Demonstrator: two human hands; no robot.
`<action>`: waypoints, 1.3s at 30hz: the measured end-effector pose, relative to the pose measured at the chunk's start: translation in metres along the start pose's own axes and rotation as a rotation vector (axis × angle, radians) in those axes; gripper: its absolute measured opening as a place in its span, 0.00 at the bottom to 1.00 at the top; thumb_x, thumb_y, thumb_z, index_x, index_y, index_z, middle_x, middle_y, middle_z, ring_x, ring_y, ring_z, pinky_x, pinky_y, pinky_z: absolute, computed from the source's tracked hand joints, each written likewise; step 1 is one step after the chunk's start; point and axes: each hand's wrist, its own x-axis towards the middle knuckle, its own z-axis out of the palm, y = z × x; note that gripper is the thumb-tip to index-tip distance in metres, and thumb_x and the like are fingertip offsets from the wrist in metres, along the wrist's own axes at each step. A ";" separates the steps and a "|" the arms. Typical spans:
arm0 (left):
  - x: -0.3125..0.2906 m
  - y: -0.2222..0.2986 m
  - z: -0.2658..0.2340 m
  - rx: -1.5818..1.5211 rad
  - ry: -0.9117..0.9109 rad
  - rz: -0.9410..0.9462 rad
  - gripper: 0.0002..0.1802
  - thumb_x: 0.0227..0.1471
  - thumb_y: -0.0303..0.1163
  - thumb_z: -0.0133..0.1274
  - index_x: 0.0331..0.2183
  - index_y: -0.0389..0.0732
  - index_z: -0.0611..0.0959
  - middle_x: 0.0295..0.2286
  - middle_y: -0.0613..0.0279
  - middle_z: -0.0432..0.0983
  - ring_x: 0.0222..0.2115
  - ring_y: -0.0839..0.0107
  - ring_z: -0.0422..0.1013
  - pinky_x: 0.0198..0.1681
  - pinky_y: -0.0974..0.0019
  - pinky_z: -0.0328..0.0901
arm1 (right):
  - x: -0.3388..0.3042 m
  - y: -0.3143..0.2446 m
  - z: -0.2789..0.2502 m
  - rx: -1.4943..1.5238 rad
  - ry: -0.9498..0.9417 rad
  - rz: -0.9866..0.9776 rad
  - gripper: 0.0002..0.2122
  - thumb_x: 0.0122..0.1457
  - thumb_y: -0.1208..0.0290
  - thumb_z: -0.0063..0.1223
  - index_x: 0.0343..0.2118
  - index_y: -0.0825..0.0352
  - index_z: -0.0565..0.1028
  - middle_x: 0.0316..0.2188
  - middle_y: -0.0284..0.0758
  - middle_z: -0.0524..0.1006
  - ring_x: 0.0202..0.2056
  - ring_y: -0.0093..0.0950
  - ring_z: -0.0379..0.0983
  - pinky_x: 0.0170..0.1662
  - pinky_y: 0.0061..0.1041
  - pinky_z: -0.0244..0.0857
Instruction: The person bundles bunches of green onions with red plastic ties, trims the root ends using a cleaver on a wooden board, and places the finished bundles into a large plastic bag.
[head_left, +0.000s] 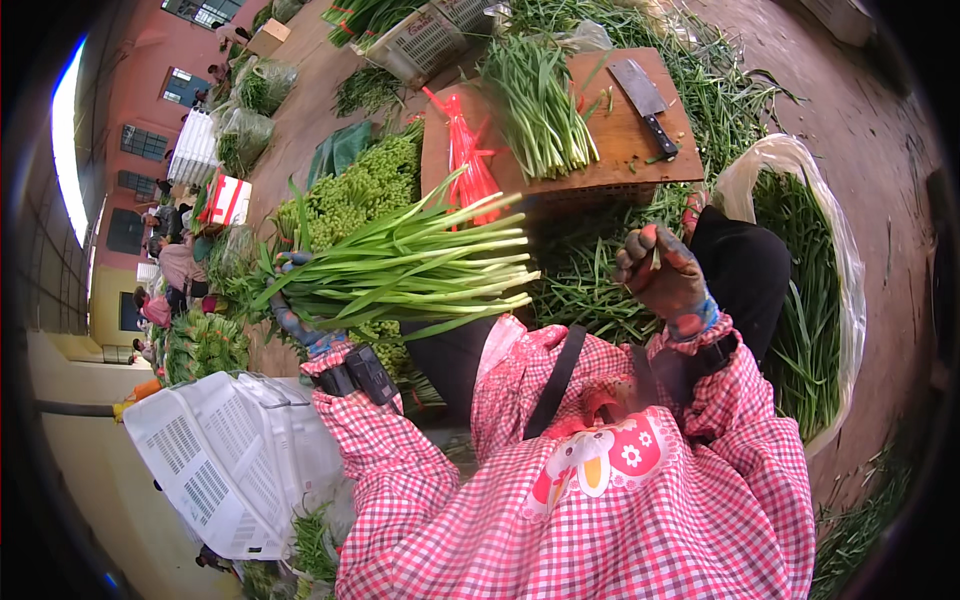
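My left hand [290,305], in a stained blue-grey glove, is closed round the leafy end of a bunch of garlic chives [430,265]. The pale stem ends fan out to the right, above my lap. My right hand [665,275], in a dark, dirt-stained glove, is raised right of the bunch with its fingers curled in. A small pale piece of stem [656,258] shows between the fingertips. Ahead, a second bunch of chives [540,110] lies on a wooden board [620,150]. A cleaver [645,105] with a black handle and red plastic ties [468,160] lie there too.
Loose green leaves [590,285] cover the floor below the board. To my right stands a clear plastic bag [850,270] full of greens. White plastic crates [215,460] stand at the left, near bundled greens [370,190]. Other people [175,265] sit far left.
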 end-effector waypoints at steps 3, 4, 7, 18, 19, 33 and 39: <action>0.012 0.008 -0.007 -0.338 0.029 -0.298 0.15 0.46 0.33 0.50 0.36 0.36 0.77 0.31 0.60 0.76 0.40 0.69 0.69 0.53 0.66 0.57 | -0.004 -0.015 -0.006 -0.975 0.000 0.321 0.14 0.54 0.76 0.43 0.44 0.67 0.68 0.33 0.27 0.70 0.24 0.12 0.59 0.28 0.12 0.55; 0.013 0.008 -0.009 -0.384 0.097 -0.320 0.15 0.48 0.33 0.48 0.37 0.34 0.76 0.30 0.59 0.76 0.36 0.72 0.70 0.50 0.67 0.59 | -0.006 -0.013 -0.004 -0.921 0.014 0.351 0.16 0.54 0.76 0.44 0.47 0.67 0.67 0.38 0.28 0.70 0.26 0.12 0.61 0.29 0.11 0.56; 0.007 0.006 0.011 -0.310 0.158 -0.226 0.15 0.50 0.34 0.47 0.37 0.34 0.76 0.27 0.59 0.76 0.32 0.73 0.71 0.48 0.68 0.60 | 0.012 0.013 0.020 -0.804 0.034 0.328 0.20 0.55 0.71 0.47 0.51 0.67 0.63 0.46 0.32 0.69 0.41 0.17 0.65 0.44 0.17 0.58; 0.010 -0.020 0.067 -0.167 -0.062 -0.188 0.10 0.49 0.33 0.50 0.32 0.38 0.71 0.32 0.63 0.69 0.31 0.75 0.66 0.44 0.66 0.61 | 0.036 0.065 0.045 -0.105 0.224 0.287 0.11 0.51 0.73 0.53 0.38 0.71 0.71 0.35 0.37 0.75 0.36 0.28 0.73 0.41 0.30 0.68; 0.011 -0.023 0.069 -0.167 -0.081 -0.183 0.08 0.49 0.32 0.49 0.27 0.39 0.70 0.33 0.62 0.69 0.31 0.75 0.64 0.43 0.67 0.61 | 0.035 0.066 0.038 -0.089 0.232 0.234 0.11 0.51 0.73 0.53 0.37 0.70 0.71 0.35 0.38 0.75 0.36 0.29 0.72 0.42 0.31 0.67; 0.015 -0.022 0.063 0.140 -0.274 -0.104 0.11 0.53 0.38 0.44 0.32 0.40 0.71 0.35 0.64 0.67 0.33 0.75 0.63 0.49 0.63 0.59 | 0.026 0.052 0.017 -0.010 0.021 0.234 0.09 0.54 0.70 0.46 0.36 0.69 0.71 0.37 0.39 0.73 0.41 0.34 0.69 0.48 0.37 0.60; 0.012 -0.025 0.063 -0.057 -0.208 -0.196 0.11 0.51 0.34 0.48 0.35 0.39 0.70 0.33 0.65 0.66 0.33 0.74 0.64 0.45 0.68 0.59 | 0.024 0.062 0.022 -0.101 0.202 0.315 0.10 0.55 0.69 0.48 0.37 0.69 0.70 0.34 0.35 0.73 0.36 0.31 0.72 0.43 0.33 0.65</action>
